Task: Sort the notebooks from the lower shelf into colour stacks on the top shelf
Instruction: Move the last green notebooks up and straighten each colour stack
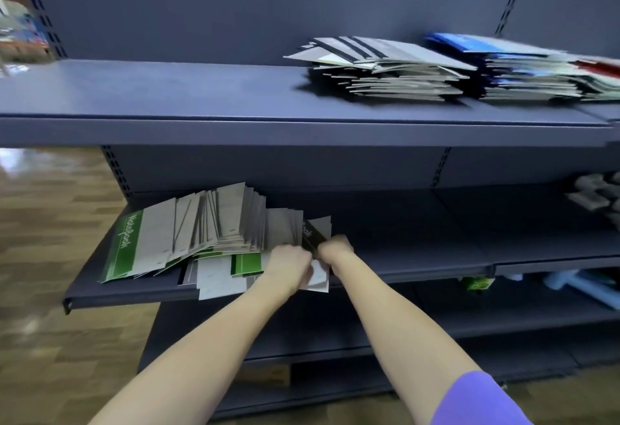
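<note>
A messy pile of notebooks (208,230), grey backs and green covers, lies on the lower shelf (419,257) at its left. My left hand (288,265) and my right hand (335,249) are side by side at the pile's right end. Together they grip a dark-covered notebook (313,235) and grey ones under it. On the top shelf (167,95) stand a black-and-grey stack (385,69) and, to its right, a blue stack (523,69) with a red notebook (600,67) at the frame edge.
The left half of the top shelf is bare. Grey packaged items (597,196) sit at the lower shelf's right end. Under it are a green box (474,283) and a light blue object (583,287). Wooden floor (50,257) lies left of the rack.
</note>
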A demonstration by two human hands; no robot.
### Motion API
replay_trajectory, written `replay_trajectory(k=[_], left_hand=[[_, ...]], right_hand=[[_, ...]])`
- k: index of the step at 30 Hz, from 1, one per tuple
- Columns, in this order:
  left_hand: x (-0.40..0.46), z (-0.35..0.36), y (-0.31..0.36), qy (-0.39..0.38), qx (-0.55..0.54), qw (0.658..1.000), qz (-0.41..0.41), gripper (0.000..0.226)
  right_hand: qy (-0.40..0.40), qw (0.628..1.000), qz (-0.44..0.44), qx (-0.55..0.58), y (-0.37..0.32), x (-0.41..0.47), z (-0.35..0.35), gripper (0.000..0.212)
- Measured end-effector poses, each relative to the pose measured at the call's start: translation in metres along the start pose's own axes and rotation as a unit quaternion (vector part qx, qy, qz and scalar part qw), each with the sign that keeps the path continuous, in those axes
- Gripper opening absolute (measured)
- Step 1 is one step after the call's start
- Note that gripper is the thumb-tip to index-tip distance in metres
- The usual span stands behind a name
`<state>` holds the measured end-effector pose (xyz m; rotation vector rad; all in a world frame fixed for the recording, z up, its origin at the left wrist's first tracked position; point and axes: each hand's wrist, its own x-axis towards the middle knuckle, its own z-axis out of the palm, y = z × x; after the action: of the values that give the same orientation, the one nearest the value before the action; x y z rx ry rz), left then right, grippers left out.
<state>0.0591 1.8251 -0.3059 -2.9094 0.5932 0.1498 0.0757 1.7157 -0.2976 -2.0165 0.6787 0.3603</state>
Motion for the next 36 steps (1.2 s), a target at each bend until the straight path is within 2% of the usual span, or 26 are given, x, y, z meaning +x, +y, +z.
replay_trajectory(k=[2, 4, 10, 12, 14, 17, 19, 21, 24, 26, 28, 32, 34, 36], left_hand=[[0.001, -0.004, 0.016, -0.002, -0.019, 1.000, 0.023, 0.023], [0.003, -0.004, 0.035, 0.006, -0.035, 0.998, 0.053, 0.022], [0.020, 0.010, 0.121, 0.092, -0.067, 0.989, 0.094, 0.020], [0.028, 0.010, 0.149, 0.112, -0.085, 0.984, 0.109, 0.027], [0.034, 0.004, 0.168, 0.119, -0.127, 0.976, 0.132, 0.032], [0.041, -0.004, 0.178, 0.098, -0.221, 0.959, 0.150, 0.021], [0.047, -0.003, 0.177, 0.087, -0.204, 0.967, 0.127, 0.025], [0.051, 0.000, 0.172, 0.058, -0.132, 0.989, 0.043, 0.040], [0.051, 0.002, 0.172, 0.006, -0.160, 0.986, -0.032, 0.044], [0.049, 0.000, 0.177, 0.015, -0.180, 0.983, -0.018, 0.036], [0.047, -0.002, 0.185, 0.035, -0.183, 0.982, 0.019, 0.030], [0.043, -0.010, 0.210, 0.057, -0.161, 0.983, 0.069, 0.026], [0.044, -0.015, 0.215, 0.065, -0.161, 0.983, 0.050, 0.021], [0.045, -0.018, 0.211, 0.063, -0.169, 0.983, 0.015, 0.027]], right_hand=[[0.025, 1.000, 0.001, -0.011, 0.013, 0.002, -0.022, 0.019], [0.051, 0.998, 0.006, -0.022, 0.030, 0.010, -0.048, 0.025], [0.102, 0.992, 0.038, -0.063, 0.080, 0.029, -0.133, 0.033], [0.107, 0.990, 0.049, -0.073, 0.097, 0.034, -0.156, 0.035], [0.118, 0.988, 0.066, -0.078, 0.113, 0.042, -0.175, 0.041], [0.097, 0.990, 0.084, -0.052, 0.133, 0.064, -0.197, 0.052], [0.055, 0.995, 0.077, -0.018, 0.142, 0.087, -0.204, 0.060], [0.034, 0.998, 0.056, 0.019, 0.147, 0.107, -0.210, 0.051], [0.029, 0.997, 0.042, 0.064, 0.134, 0.093, -0.219, 0.042], [0.012, 0.997, 0.026, 0.075, 0.125, 0.086, -0.220, 0.027], [-0.005, 0.996, 0.006, 0.084, 0.120, 0.075, -0.222, 0.023], [-0.007, 0.998, -0.027, 0.049, 0.130, 0.088, -0.220, 0.034], [-0.019, 0.997, -0.038, 0.064, 0.135, 0.095, -0.220, 0.043], [-0.027, 0.992, -0.073, 0.101, 0.137, 0.097, -0.225, 0.044]])
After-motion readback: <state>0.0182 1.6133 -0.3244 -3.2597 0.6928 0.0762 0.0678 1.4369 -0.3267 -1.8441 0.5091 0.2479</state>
